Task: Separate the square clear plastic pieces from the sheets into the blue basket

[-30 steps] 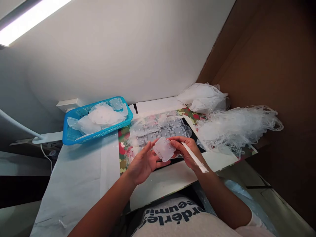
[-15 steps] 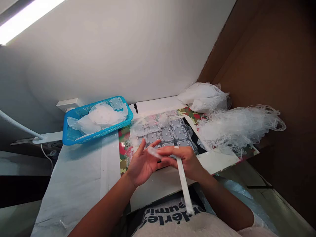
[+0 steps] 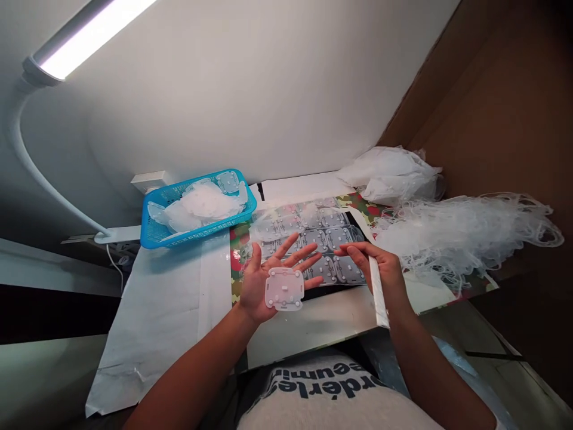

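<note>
My left hand point(image 3: 264, 286) is palm up with its fingers spread. A translucent, roughly square silicone-like pad point(image 3: 284, 289) with small raised nubs lies flat on that palm. To the right, my right hand point(image 3: 385, 269) has a slim white-wrapped stick point(image 3: 378, 298) tucked between its fingers, its lower end pointing towards me. The thumb and index finger of that hand come close together; whether anything small is between them I cannot tell. Beneath both hands lies a clear sheet of similar square pads point(image 3: 338, 237), joined in rows over a dark surface.
A blue basket point(image 3: 154, 240) holding loose translucent pads stands at the back left. On the right lies a heap of stringy clear trimmings point(image 3: 465, 233), with a crumpled white plastic bag point(image 3: 394, 173) behind it. A lamp point(image 3: 89, 45) hangs at the upper left.
The pad, earlier held edge-on between both hands, now lies on my left palm. My right hand has drawn away to the right with the stick. The camera view has shifted left.
</note>
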`<state>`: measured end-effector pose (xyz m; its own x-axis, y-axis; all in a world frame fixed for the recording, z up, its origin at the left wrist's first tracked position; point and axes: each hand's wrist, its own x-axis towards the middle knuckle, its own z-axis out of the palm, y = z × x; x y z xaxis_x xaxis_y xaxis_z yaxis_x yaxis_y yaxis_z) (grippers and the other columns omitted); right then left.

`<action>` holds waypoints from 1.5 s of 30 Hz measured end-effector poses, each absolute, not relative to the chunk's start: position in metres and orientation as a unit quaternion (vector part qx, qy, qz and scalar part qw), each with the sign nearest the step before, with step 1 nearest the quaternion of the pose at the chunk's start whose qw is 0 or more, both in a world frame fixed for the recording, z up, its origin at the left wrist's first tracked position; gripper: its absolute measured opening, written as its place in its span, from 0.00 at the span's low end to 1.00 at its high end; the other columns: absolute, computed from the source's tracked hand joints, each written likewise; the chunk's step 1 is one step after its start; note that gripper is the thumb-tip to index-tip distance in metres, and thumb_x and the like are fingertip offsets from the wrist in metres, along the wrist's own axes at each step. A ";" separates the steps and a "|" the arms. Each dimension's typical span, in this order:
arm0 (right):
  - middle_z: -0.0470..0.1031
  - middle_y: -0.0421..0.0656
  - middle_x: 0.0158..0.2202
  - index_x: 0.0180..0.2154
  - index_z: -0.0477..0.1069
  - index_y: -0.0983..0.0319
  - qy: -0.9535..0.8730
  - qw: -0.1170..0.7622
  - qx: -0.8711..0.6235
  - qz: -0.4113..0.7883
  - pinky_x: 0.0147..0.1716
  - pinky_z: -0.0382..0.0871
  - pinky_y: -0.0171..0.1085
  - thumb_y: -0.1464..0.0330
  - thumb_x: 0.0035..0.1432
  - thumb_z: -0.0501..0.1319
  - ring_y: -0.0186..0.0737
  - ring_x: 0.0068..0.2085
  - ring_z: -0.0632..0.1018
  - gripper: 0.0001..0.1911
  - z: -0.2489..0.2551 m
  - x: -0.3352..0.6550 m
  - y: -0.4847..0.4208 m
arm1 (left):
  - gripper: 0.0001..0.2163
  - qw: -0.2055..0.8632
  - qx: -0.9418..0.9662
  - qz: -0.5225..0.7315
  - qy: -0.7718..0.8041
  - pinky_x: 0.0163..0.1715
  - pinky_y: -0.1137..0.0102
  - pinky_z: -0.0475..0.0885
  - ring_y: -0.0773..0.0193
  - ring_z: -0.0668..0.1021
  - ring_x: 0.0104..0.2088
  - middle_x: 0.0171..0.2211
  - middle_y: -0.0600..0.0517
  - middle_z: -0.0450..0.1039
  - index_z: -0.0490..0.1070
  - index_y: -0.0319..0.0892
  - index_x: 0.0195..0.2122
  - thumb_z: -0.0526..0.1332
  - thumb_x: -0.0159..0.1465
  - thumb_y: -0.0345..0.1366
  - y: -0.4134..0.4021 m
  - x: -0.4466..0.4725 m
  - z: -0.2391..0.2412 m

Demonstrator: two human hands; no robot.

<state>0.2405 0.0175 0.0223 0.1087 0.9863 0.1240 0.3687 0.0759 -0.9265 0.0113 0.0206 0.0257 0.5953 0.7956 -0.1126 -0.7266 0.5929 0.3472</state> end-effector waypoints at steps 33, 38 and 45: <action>0.80 0.50 0.43 0.44 0.77 0.63 -0.714 0.239 -0.647 0.120 0.45 0.67 0.38 0.65 0.48 0.72 0.49 0.48 0.77 0.19 -0.016 0.256 0.231 | 0.15 0.025 0.878 0.196 0.436 0.51 0.61 0.72 0.54 0.76 0.51 0.52 0.43 0.73 0.72 0.41 0.52 0.55 0.68 0.38 0.136 -0.031 -0.024; 0.79 0.47 0.39 0.37 0.78 0.63 -0.717 0.242 -0.646 0.103 0.42 0.67 0.35 0.66 0.52 0.70 0.43 0.43 0.77 0.11 -0.029 0.246 0.243 | 0.25 0.009 0.873 0.121 0.473 0.63 0.52 0.59 0.48 0.58 0.67 0.68 0.42 0.54 0.61 0.44 0.64 0.50 0.70 0.47 0.154 -0.040 -0.042; 0.77 0.50 0.42 0.41 0.76 0.62 -0.671 0.266 -0.691 0.045 0.44 0.67 0.40 0.64 0.56 0.66 0.49 0.47 0.74 0.12 -0.031 0.249 0.249 | 0.22 -0.061 0.889 0.120 0.439 0.66 0.55 0.52 0.53 0.49 0.70 0.69 0.39 0.50 0.57 0.36 0.66 0.45 0.71 0.32 0.124 -0.004 -0.026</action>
<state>0.2492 0.2489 -0.0311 0.0956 0.9510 0.2941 0.9029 0.0416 -0.4278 -0.0036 0.1243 -0.0262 0.5865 0.7647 0.2669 0.7941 -0.6077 -0.0039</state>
